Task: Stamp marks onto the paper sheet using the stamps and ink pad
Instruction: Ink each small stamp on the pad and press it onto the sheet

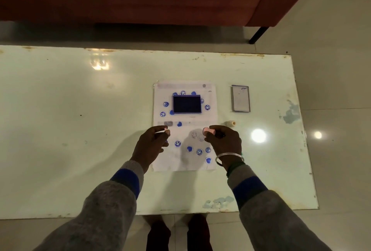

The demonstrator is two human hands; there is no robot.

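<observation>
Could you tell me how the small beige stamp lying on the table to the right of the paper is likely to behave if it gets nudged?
The beige stamp lies on its side and looks round, so it would probably roll. The table is glossy, so it may also slide easily. It seems small and likely light, so a slight push could send it off.

Covered in part by the left hand and right hand: lower paper sheet. Hidden under the ink pad: some blue marks. Too small to read: printed lines, blurred. Cut off at the left edge: table.
</observation>
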